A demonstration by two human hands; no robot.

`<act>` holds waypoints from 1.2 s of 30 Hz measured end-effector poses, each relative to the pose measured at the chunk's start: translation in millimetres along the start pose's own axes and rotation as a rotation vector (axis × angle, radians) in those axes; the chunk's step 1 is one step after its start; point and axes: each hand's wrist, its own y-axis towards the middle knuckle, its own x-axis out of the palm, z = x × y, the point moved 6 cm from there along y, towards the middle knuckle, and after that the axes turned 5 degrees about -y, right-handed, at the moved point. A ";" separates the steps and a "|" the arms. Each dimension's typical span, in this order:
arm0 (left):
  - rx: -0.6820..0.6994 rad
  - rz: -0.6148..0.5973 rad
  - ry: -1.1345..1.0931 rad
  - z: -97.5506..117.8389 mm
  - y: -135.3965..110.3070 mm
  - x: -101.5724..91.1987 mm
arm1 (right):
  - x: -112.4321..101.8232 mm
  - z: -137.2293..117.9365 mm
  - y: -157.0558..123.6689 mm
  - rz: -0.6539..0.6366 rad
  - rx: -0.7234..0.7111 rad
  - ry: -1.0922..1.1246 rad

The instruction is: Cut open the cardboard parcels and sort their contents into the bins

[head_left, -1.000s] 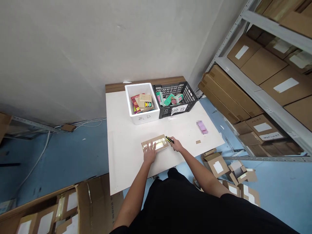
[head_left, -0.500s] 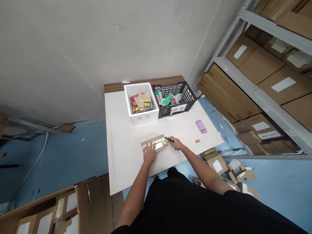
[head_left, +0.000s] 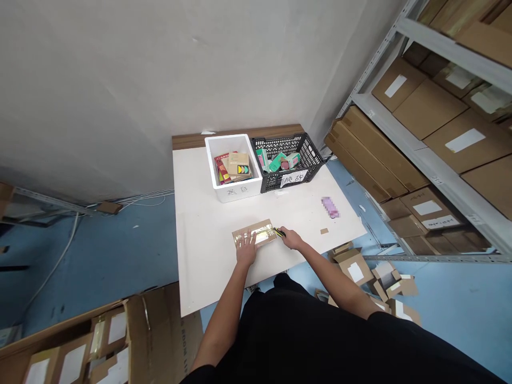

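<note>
A flat brown cardboard parcel (head_left: 259, 230) sealed with shiny clear tape lies on the white table (head_left: 200, 245). My left hand (head_left: 245, 248) rests flat on its left end, fingers spread. My right hand (head_left: 292, 238) is closed around a small black and yellow cutter (head_left: 278, 232), whose tip touches the parcel's right end.
A white foam box (head_left: 232, 168) and a black plastic crate (head_left: 288, 157), both holding small packaged goods, stand at the table's back. A small pink item (head_left: 330, 206) and a cardboard scrap (head_left: 324, 231) lie to the right. Metal shelving with cartons (head_left: 428, 133) is on the right; torn boxes (head_left: 356, 266) litter the blue floor.
Both hands stay on the parcel and cutter in nearly the same place; only the camera view has shifted a little.
</note>
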 end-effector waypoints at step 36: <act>-0.174 -0.162 -0.284 18.3 -14.2 -26.2 | -20.9 -41.7 136.2 0.316 0.179 0.251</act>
